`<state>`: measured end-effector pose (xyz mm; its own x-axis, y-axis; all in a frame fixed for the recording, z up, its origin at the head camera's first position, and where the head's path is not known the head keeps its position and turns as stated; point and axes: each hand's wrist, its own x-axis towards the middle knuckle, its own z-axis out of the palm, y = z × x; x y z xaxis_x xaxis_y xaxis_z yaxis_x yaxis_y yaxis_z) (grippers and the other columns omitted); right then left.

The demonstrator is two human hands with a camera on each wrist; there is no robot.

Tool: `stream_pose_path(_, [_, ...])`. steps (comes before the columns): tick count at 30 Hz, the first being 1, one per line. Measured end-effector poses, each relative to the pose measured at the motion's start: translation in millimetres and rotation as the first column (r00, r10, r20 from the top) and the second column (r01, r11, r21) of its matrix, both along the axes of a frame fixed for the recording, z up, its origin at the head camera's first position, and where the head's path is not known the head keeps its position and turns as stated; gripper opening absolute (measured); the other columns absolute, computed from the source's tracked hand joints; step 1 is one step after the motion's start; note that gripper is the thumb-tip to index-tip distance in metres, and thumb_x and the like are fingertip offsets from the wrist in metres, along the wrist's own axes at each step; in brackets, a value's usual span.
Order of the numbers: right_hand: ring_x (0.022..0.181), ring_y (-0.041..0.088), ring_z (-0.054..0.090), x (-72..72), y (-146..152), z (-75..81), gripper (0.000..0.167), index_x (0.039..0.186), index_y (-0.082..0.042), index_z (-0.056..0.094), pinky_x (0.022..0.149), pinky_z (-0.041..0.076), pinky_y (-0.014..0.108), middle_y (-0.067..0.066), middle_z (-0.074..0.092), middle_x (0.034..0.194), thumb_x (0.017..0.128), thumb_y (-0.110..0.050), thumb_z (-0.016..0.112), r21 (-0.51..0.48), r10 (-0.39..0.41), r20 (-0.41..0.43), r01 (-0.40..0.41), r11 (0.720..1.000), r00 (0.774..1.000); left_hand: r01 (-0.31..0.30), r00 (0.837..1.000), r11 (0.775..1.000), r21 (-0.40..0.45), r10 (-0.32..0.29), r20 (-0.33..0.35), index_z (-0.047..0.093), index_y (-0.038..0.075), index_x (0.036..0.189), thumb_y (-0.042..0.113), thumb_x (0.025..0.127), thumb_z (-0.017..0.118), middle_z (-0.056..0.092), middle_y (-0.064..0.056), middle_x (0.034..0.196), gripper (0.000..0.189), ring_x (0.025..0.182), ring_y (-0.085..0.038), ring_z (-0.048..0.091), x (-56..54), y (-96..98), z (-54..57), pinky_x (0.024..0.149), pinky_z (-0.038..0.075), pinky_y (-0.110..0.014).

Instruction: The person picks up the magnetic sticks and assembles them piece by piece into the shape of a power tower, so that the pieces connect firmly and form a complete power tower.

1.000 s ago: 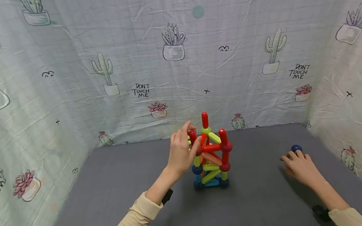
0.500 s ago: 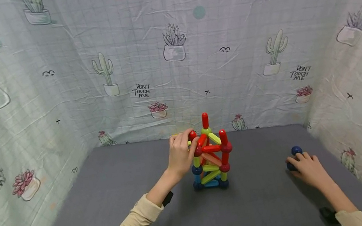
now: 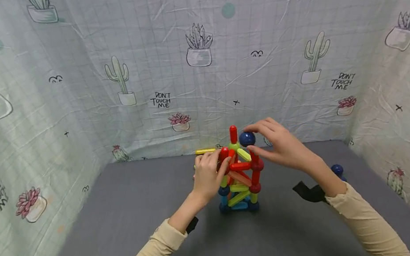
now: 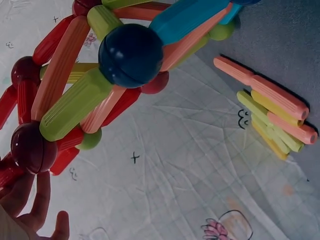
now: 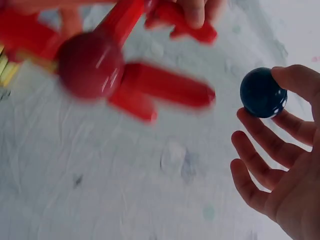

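Head view: right hand [image 3: 283, 146] pinches a glossy sphere [image 3: 247, 138], left hand [image 3: 206, 174] a round-tipped red rod [image 3: 224, 152].

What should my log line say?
right hand: pinches glossy blue ball | left hand: grips upright red rod on multicoloured rod-and-ball tower | ball: unattached

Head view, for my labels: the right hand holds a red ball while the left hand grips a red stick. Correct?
One colour is wrong: in the head view, the right hand holds a blue ball, not a red one. The left hand does grip a red stick.
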<state>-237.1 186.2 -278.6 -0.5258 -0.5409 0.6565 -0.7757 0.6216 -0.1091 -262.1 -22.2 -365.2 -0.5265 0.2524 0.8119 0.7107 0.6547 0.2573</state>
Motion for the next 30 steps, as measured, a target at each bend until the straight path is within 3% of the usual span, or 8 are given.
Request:
stream_pose_path(5, [0.094,0.020,0.047,-14.5,-31,2.7,0.043,0.117,-0.008,0.056,0.078,0.042,0.037,0.008,0.059,0.107,0.077,-0.020,0.069,0.107,0.038,-0.033,-0.034,0.994,0.999,0.006,1.000,1.000,-0.022,-0.006,-0.004,0.061,0.001,0.101,0.017,0.082,0.063,0.068,-0.007,0.082,0.024,0.078,-0.019,0.058,-0.3,0.2,-1.7,0.072,0.036,-0.035])
stream_pose_path(9, [0.096,0.021,0.047,-17.4,-29,-1.5,0.054,0.126,-0.011,0.050,0.080,0.041,0.040,0.008,0.058,0.111,0.077,-0.020,0.069,0.111,0.027,-0.023,-0.024,0.993,0.999,0.009,1.000,1.000,-0.017,-0.009,-0.014,0.061,0.001,0.101,0.015,0.081,0.064,0.068,-0.007,0.081,0.026,0.077,-0.019,0.058,-0.4,0.6,-1.2,0.071,0.035,-0.035])
stream_pose_path(13, [0.104,0.024,0.048,-16.8,9,-9.5,0.060,0.131,-0.010,0.043,0.086,0.040,0.045,0.011,0.056,0.118,0.078,-0.016,0.068,0.026,-0.051,0.011,0.050,0.998,0.999,0.005,1.000,1.000,0.005,-0.005,-0.014,0.061,0.001,0.100,0.016,0.080,0.065,0.068,-0.005,0.078,0.025,0.074,-0.017,0.056,-1.0,1.0,0.0,0.070,0.033,-0.033])
stream_pose_path(16, [0.102,0.030,0.050,-21.4,60,-32.5,0.047,0.123,-0.007,0.051,0.083,0.040,0.049,0.015,0.059,0.112,0.078,-0.011,0.066,0.011,-0.195,0.007,0.195,0.981,0.981,0.003,1.000,1.000,0.016,-0.003,-0.018,0.061,0.001,0.100,0.017,0.081,0.065,0.067,-0.004,0.075,0.025,0.073,-0.016,0.055,-1.7,1.0,0.2,0.070,0.032,-0.032])
stream_pose_path(18, [0.097,0.033,0.052,-24.8,97,-56.2,0.037,0.114,-0.006,0.058,0.077,0.042,0.050,0.017,0.061,0.105,0.079,-0.010,0.065,0.057,-0.322,0.010,0.321,0.945,0.947,0.006,1.000,1.000,0.023,-0.006,-0.017,0.061,0.002,0.098,0.017,0.081,0.064,0.065,-0.003,0.072,0.022,0.072,-0.017,0.054,-2.0,0.6,-0.5,0.069,0.031,-0.032])
stream_pose_path(22, [0.086,0.038,0.053,-26.3,157,-105.7,0.027,0.104,-0.005,0.062,0.063,0.042,0.049,0.020,0.062,0.097,0.079,-0.013,0.065,0.243,-0.536,0.058,0.509,0.826,0.842,-0.005,1.000,0.999,0.036,0.005,-0.002,0.057,0.004,0.086,0.018,0.084,0.060,0.056,-0.002,0.062,0.014,0.066,-0.015,0.050,-1.4,-1.2,-3.4,0.068,0.028,-0.031])
stream_pose_path(26, [0.088,0.044,0.049,-27.4,192,-138.9,0.028,0.106,-0.004,0.061,0.062,0.038,0.050,0.024,0.058,0.100,0.080,-0.016,0.062,0.398,-0.656,0.168,0.558,0.728,0.736,-0.014,1.000,0.999,0.046,0.013,0.013,0.054,0.006,0.080,0.019,0.085,0.060,0.050,-0.001,0.059,0.015,0.063,-0.014,0.046,-1.2,-3.2,-4.8,0.068,0.028,-0.031])
stream_pose_path(30, [0.094,0.051,0.043,-33.7,214,-159.3,0.034,0.113,-0.002,0.056,0.067,0.035,0.058,0.030,0.053,0.105,0.083,-0.019,0.059,0.476,-0.723,0.249,0.568,0.671,0.645,-0.001,1.000,0.999,0.046,0.000,0.020,0.055,0.006,0.082,0.018,0.084,0.060,0.056,-0.001,0.063,0.013,0.066,-0.014,0.049,-2.0,-3.5,-4.4,0.069,0.030,-0.032])
